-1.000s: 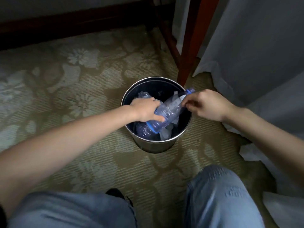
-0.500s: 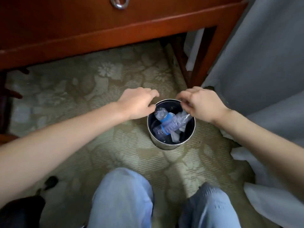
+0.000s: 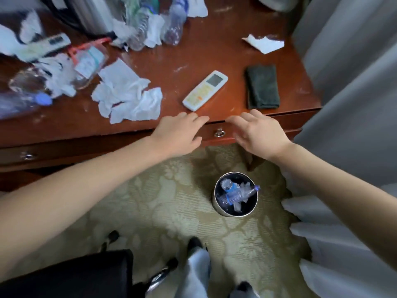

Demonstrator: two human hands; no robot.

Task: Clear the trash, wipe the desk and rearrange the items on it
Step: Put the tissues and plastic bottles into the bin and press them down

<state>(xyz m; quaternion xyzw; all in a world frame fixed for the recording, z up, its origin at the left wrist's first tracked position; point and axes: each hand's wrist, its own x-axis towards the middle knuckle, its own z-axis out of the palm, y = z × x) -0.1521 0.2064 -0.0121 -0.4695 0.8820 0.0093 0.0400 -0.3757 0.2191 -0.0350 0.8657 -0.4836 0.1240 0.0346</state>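
A metal trash bin (image 3: 216, 202) stands on the carpet with crushed plastic bottles (image 3: 237, 193) inside. Above it, my left hand (image 3: 179, 133) and my right hand (image 3: 261, 132) hover at the front edge of the red-brown desk (image 3: 193, 52), both empty with fingers spread. On the desk lie crumpled white tissues (image 3: 129, 93), a white remote (image 3: 205, 90), a folded dark cloth (image 3: 262, 87), a torn tissue (image 3: 264, 44) and more plastic bottles (image 3: 154, 24) at the back. Another bottle (image 3: 23, 102) lies at the far left.
A second remote (image 3: 43, 47) and a clear pouch with red trim (image 3: 88, 59) lie at the left. Grey curtains (image 3: 348, 104) hang on the right. A black chair seat (image 3: 71, 276) is at the lower left. The drawer with a metal pull (image 3: 219, 132) sits under the desk edge.
My hands let go of the bottle in the bin and rose to the desk edge. The view lifted from the floor to the desk top.
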